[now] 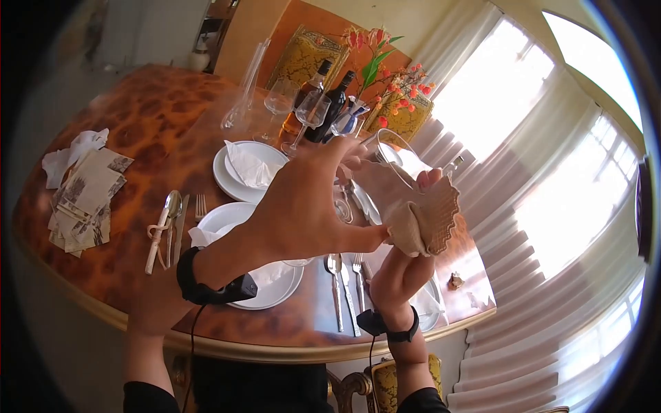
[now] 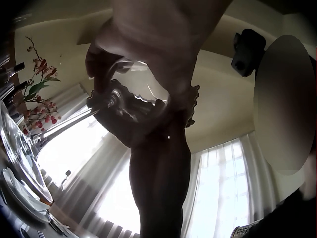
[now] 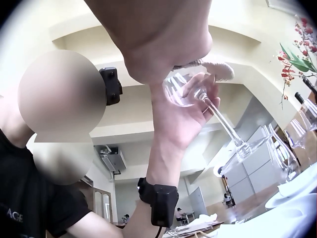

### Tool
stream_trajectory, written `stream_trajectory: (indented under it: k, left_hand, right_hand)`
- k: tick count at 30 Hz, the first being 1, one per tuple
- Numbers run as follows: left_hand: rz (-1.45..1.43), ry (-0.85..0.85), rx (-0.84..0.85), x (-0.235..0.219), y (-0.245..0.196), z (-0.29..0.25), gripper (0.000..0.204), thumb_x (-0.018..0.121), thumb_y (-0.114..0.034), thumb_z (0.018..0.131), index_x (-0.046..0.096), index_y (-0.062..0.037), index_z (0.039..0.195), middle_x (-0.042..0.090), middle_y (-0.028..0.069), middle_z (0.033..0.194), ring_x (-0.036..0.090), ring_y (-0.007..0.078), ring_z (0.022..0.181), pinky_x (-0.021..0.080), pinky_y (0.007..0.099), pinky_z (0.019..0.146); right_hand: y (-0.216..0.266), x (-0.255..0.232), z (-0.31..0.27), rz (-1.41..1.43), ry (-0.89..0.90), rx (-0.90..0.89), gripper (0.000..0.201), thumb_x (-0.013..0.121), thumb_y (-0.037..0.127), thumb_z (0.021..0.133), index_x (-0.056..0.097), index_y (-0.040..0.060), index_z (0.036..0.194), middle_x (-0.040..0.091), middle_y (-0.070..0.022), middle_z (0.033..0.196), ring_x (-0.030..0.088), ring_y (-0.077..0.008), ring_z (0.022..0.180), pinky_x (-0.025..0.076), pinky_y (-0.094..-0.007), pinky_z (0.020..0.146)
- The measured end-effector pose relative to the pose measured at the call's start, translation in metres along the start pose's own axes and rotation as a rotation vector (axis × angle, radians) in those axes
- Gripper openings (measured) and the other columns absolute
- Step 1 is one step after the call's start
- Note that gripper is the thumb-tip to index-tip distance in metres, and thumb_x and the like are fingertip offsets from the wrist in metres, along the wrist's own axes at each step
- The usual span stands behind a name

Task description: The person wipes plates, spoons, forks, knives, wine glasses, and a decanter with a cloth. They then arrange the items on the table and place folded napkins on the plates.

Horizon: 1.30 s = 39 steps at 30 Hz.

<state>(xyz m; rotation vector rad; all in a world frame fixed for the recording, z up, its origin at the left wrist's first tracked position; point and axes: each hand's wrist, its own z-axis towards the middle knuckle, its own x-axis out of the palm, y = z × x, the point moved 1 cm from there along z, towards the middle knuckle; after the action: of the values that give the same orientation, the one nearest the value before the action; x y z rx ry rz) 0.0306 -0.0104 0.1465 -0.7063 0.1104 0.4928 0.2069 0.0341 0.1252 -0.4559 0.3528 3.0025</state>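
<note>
My left hand [image 1: 296, 196] curls round the bowl of a clear wine glass [image 3: 221, 118], which lies tilted on its side, stem and foot pointing away from me. My right hand [image 1: 403, 279] holds a beige cloth [image 1: 441, 217] with a scalloped edge, bunched against the glass's bowl. In the left wrist view the bowl opening [image 2: 136, 79] shows between both hands. Fingertips of the right hand show above the cloth; the rest of its grip is partly hidden behind it. Both hands are raised over the table's place settings.
White plates [image 1: 219, 168] with folded napkins [image 1: 251, 168] stand on the glossy wooden table [image 1: 148, 124]. Cutlery [image 1: 344, 289] lies beside them. Further back are wine glasses [image 1: 313, 110], bottles [image 1: 337, 103] and a flower arrangement [image 1: 385, 82]. Printed papers [image 1: 89, 193] lie at the left.
</note>
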Motion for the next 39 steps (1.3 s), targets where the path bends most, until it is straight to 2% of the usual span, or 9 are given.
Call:
stream_trajectory:
  k: [5,7,9,12,16,22,28,33,39]
  left_hand:
    - [0.467,0.011,0.255,0.013,0.001,-0.008,0.081,0.083,-0.043,0.060,0.050,-0.0049,0.123,0.062,0.0202,0.107,0.061,0.0373,0.101,0.045,0.0461,0.091]
    - [0.447,0.058,0.233,0.012,-0.002,-0.008,0.080,0.083,-0.043,0.059,0.050,-0.0047,0.121,0.062,0.0189,0.105,0.061,0.0352,0.099,0.045,0.0452,0.089]
    - [0.431,0.109,0.216,0.011,-0.004,-0.007,0.079,0.083,-0.043,0.059,0.050,-0.0045,0.120,0.062,0.0175,0.103,0.062,0.0330,0.097,0.044,0.0444,0.087]
    - [0.455,0.120,0.223,0.006,-0.004,-0.007,0.079,0.082,-0.045,0.059,0.051,-0.0028,0.118,0.063,0.0148,0.101,0.062,0.0318,0.094,0.044,0.0429,0.085]
    - [0.470,0.045,0.278,0.008,-0.003,-0.009,0.081,0.083,-0.044,0.058,0.052,-0.0014,0.119,0.062,0.0146,0.103,0.062,0.0303,0.097,0.043,0.0427,0.087]
    - [0.688,0.189,0.375,0.022,-0.005,-0.013,0.074,0.081,-0.047,0.062,0.056,-0.0012,0.114,0.062,0.0140,0.102,0.063,0.0273,0.100,0.041,0.0428,0.091]
    - [0.627,0.119,0.386,0.016,-0.012,-0.015,0.069,0.081,-0.044,0.061,0.057,-0.0024,0.111,0.062,0.0129,0.100,0.063,0.0271,0.098,0.042,0.0432,0.091]
    - [0.319,0.432,0.197,0.006,-0.009,-0.009,0.073,0.081,-0.043,0.058,0.058,0.0000,0.112,0.065,0.0137,0.096,0.065,0.0287,0.091,0.044,0.0410,0.084]
    - [0.308,0.427,0.212,0.013,-0.007,-0.011,0.071,0.081,-0.045,0.059,0.060,0.0002,0.110,0.065,0.0138,0.094,0.066,0.0298,0.088,0.046,0.0414,0.081]
  right_hand:
    - [-0.007,-0.011,0.023,0.140,-0.359,-0.021,0.033,0.049,0.000,0.094,0.045,-0.0044,0.126,0.059,-0.0206,0.125,0.059,-0.0333,0.111,0.045,-0.0407,0.099]
    - [-0.007,-0.016,0.032,0.234,-0.315,-0.089,0.029,0.052,-0.003,0.091,0.051,-0.0026,0.120,0.061,-0.0195,0.122,0.061,-0.0332,0.108,0.048,-0.0397,0.095]
    - [-0.012,-0.026,0.039,-0.184,-0.006,-0.352,0.023,0.057,-0.009,0.082,0.061,-0.0007,0.103,0.065,-0.0175,0.110,0.063,-0.0329,0.099,0.050,-0.0375,0.085]
    - [0.001,-0.038,0.033,-0.046,0.175,-0.194,0.016,0.059,-0.008,0.078,0.063,-0.0015,0.091,0.066,-0.0187,0.101,0.062,-0.0324,0.096,0.049,-0.0385,0.081]
    - [-0.005,-0.059,0.036,-0.055,0.717,-0.154,0.033,0.069,0.011,0.080,0.062,0.0000,0.111,0.063,-0.0234,0.110,0.059,-0.0413,0.104,0.047,-0.0454,0.090]
    - [0.002,-0.049,0.036,0.017,1.081,0.026,0.045,0.075,0.019,0.078,0.060,0.0017,0.117,0.060,-0.0203,0.122,0.057,-0.0396,0.115,0.046,-0.0463,0.096]
    - [0.000,-0.055,0.023,-0.132,0.819,-0.231,0.041,0.075,0.004,0.073,0.063,0.0026,0.112,0.058,-0.0153,0.126,0.061,-0.0354,0.109,0.051,-0.0421,0.092]
    - [-0.007,-0.065,0.013,-0.204,0.626,-0.517,0.028,0.074,-0.007,0.068,0.063,0.0003,0.093,0.060,-0.0162,0.122,0.066,-0.0320,0.102,0.056,-0.0406,0.086]
    - [-0.017,-0.084,0.010,-0.096,0.449,-0.534,0.024,0.065,-0.013,0.076,0.058,-0.0029,0.096,0.061,-0.0225,0.116,0.067,-0.0398,0.101,0.059,-0.0462,0.082]
